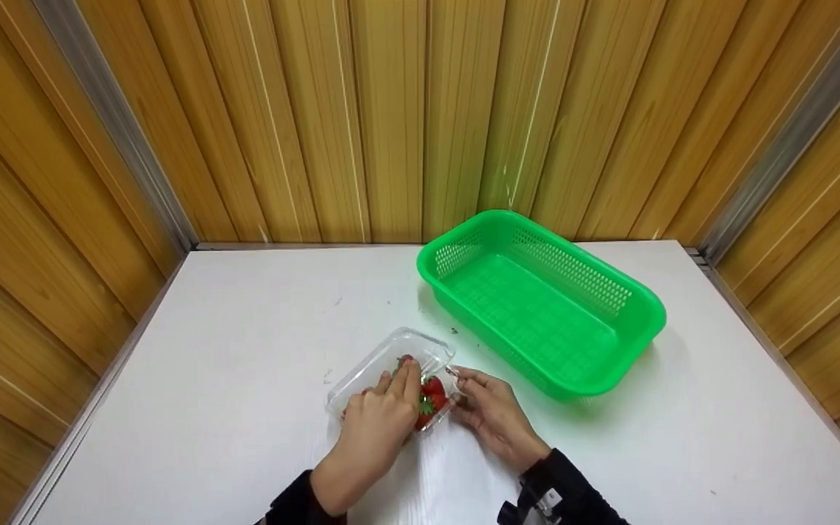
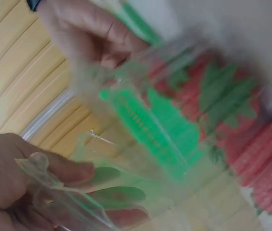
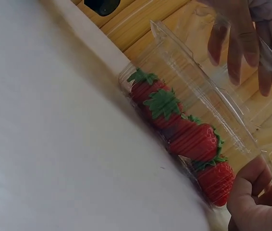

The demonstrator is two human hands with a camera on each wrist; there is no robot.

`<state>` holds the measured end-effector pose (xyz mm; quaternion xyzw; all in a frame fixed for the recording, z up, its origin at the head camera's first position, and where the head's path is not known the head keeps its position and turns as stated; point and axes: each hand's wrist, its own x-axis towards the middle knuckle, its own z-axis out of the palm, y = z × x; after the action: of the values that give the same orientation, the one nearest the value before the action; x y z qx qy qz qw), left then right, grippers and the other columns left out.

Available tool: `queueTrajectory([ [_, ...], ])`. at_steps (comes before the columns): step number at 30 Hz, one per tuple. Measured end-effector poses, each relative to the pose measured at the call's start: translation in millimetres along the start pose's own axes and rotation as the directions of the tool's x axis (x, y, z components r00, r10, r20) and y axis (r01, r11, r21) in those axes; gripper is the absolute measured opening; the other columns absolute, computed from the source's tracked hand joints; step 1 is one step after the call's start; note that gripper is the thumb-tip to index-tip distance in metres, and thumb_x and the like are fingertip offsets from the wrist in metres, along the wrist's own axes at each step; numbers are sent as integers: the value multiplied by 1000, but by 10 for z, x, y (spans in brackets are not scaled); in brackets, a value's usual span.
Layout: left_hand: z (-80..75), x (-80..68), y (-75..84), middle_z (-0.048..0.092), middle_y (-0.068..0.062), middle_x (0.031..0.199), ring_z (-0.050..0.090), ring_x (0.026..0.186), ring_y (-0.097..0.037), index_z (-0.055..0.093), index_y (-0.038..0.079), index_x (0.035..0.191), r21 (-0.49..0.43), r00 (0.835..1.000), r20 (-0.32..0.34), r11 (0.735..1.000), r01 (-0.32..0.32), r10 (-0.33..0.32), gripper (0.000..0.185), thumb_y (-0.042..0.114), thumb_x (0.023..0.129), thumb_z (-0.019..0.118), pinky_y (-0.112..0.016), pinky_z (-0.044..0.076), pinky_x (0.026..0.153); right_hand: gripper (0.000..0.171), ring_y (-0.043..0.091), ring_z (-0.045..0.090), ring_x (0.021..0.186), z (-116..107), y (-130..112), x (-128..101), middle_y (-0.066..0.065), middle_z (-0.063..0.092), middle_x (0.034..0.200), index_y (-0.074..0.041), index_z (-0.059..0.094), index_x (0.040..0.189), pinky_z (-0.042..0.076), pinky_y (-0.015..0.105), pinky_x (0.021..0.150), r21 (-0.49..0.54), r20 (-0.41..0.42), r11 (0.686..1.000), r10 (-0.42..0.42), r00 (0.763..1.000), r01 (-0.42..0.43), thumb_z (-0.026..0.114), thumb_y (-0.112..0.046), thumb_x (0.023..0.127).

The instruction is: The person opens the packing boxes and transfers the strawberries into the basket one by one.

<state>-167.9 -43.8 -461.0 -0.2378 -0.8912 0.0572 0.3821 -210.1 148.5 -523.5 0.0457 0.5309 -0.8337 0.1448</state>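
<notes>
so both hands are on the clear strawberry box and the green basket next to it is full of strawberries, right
Not quite: the green basket is empty in the head view. Both hands, left hand and right hand, are on the clear box, and the strawberries sit inside it.

We're viewing head-down over table; wrist cams sitting close beside each hand, sharing strawberry box (image 3: 189,130).

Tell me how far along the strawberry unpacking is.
Barely begun. Done: clear clamshell and green basket sit on the white table. In hand: left hand lies over the lid, right hand holds its corner. Left: strawberries are all inside the clamshell; the basket holds none.
</notes>
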Motion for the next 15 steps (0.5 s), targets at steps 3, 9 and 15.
queueTrajectory([
  [3,-14,20,-39,70,-4,109,71,81,-20,64,4,114,-27,999,20,999,41,-41,34,10,80,62,-36,47,37,44,15,57,82,6,14,-2,13,56,108,8,45,130,52,28,75,16,13,1000,23,1000,-23,58,-6,90],
  [9,-99,44,-176,69,-4,112,70,86,-22,65,7,116,-109,989,87,986,129,-120,43,26,78,74,-39,50,42,45,15,58,86,29,38,2,13,56,110,4,48,130,52,30,80,47,41,998,49,998,-51,61,-7,88],
  [15,-237,139,-395,70,-4,104,69,74,-22,68,12,110,-146,982,50,971,189,-183,43,36,76,77,-37,50,42,47,15,57,87,14,-1,5,10,53,106,3,47,131,51,29,82,59,43,997,49,998,-51,62,-7,87],
])
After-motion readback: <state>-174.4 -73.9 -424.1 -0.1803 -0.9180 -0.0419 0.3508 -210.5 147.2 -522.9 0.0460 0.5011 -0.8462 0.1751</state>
